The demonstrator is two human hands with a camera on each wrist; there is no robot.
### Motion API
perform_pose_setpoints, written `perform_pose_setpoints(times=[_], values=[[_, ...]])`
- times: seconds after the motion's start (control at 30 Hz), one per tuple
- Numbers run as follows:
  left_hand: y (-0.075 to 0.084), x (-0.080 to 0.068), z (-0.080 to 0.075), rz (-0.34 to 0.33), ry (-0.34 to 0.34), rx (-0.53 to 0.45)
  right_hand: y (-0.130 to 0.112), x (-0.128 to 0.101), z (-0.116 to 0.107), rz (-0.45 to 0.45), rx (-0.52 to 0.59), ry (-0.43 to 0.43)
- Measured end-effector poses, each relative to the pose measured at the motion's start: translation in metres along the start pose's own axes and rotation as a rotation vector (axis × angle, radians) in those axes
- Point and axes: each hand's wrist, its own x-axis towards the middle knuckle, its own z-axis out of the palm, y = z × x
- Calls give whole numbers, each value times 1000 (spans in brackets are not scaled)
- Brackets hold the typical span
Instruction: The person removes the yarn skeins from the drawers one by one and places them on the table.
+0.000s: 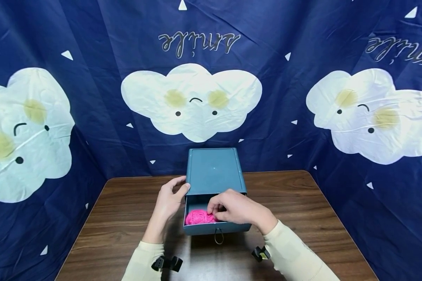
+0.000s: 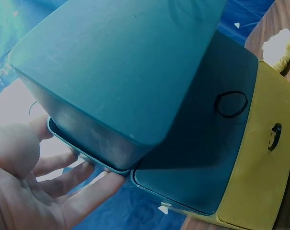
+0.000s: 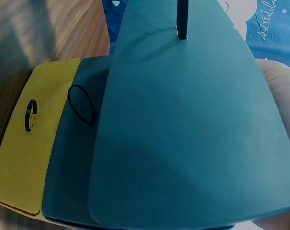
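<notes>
A teal drawer unit [image 1: 214, 169] stands on the table, its top drawer [image 1: 232, 226] pulled out. In that drawer, towards the left, lies a bright pink ball of yarn [image 1: 198, 217]. My right hand [image 1: 233, 207] reaches into the drawer from above, its bent fingers and thumb pinching the yarn's right end. At the unit's left side my left hand [image 1: 170, 197] rests against the front edge; in the left wrist view its fingers [image 2: 92, 196] lie extended along the frame. Only part of the right hand [image 3: 281, 100] shows in the right wrist view, beyond the drawer front.
Below the open drawer are a shut teal drawer [image 2: 197, 143] and a shut yellow drawer [image 2: 257, 158], each with a black loop handle. A pale yellow ruffled thing [image 2: 279, 49] lies on the wooden table [image 1: 126, 218]. Blue cloth with clouds [image 1: 191, 97] hangs behind and at both sides.
</notes>
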Motion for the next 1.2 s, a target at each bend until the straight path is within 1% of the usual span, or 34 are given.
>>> perform_pose_setpoints(times=[0.3,0.47,0.7,0.8,0.97,1.1,1.2], values=[[-1,-1,-2,7,-7,25,0,-8,-6,-59,-67,83],[0,0,-1,8,-4,20,1,-12,-11,-90,-98,130],[0,-1,-1,9,-7,8,2,-21,-18,-168,-142,204],[0,-1,-2,9,-10,9,3,-25,-23,-198,-144,228],[0,-2,-2,10,-12,11,6,-34,-30,-235,-114,265],[0,-2,-2,12,-9,13,9,-42,-36,-243,-99,298],[0,-2,-2,9,-10,9,9,-49,-42,-233,-81,320]])
